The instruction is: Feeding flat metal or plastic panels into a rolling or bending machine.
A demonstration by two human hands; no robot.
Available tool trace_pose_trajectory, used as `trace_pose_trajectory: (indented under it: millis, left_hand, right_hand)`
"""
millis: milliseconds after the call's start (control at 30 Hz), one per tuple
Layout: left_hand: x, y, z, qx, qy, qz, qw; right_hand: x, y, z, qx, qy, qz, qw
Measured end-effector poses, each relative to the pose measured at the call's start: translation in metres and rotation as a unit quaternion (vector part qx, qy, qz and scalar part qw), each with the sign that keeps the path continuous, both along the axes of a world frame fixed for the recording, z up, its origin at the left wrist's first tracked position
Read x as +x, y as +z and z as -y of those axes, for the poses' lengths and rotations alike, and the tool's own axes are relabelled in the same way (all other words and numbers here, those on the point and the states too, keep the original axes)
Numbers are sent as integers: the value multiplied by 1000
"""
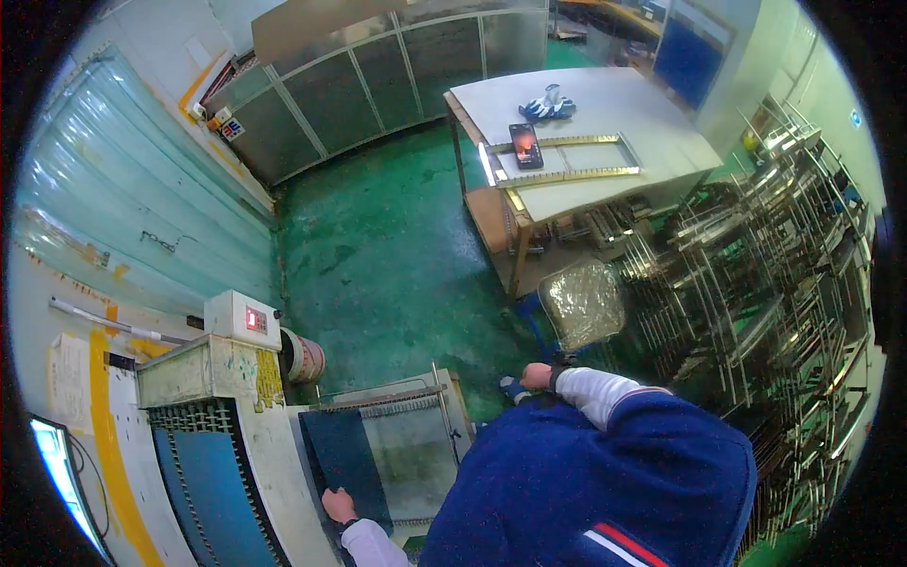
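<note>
My left hand (338, 506) is closed, its fingers curled over the lower left part of a dark blue panel (345, 458). What its fingers grip, if anything, is hidden. That panel lies beside a grey sheet (413, 470), within a metal rack frame (378, 402) with rows of small teeth or springs. Close to my body on the right, my right hand (537, 376) is closed, with nothing visible in it. A blue and grey shoe (513, 389) shows just beyond it.
At left stands a machine with a control box (243, 319) and a blue belt (210, 482). A white table (605, 104) bears a phone (525, 146), a glove (548, 104) and a metal frame (624, 170). Stacked metal racks (756, 274) and a plastic-covered stool (584, 304) stand right.
</note>
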State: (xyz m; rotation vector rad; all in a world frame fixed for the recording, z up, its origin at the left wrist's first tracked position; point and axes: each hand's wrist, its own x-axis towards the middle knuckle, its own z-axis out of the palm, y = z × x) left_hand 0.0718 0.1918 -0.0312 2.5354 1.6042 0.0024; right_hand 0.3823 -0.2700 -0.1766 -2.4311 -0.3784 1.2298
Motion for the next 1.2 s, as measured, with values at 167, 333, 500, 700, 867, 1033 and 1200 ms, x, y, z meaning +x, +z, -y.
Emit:
trace_pose_trajectory:
  millis: [167, 333, 500, 700, 867, 1033, 1200]
  left_hand:
    - [1, 1, 4, 7, 4, 2, 1000]
    - [5, 6, 8, 3, 12, -6, 1000]
    - [3, 1, 5, 4, 28, -9, 1000]
    - [3, -3, 4, 9, 35, -16, 999]
    - [-5, -10, -3, -7, 27, -23, 999]
    - [0, -7, 0, -4, 36, -16, 999]
    - [3, -3, 2, -7, 38, -29, 999]
  right_hand:
    - [0, -7, 1, 0, 25, 37, 999]
    - [-1, -3, 3, 17, 23, 41, 999]
    - [-1, -3, 3, 8, 23, 50, 998]
    - [1, -7, 6, 13, 28, 56, 998]
    - [2, 4, 4, 16, 47, 48, 998]
    - [3, -4, 6, -3, 54, 50, 997]
    - [3, 3, 5, -14, 47, 40, 998]
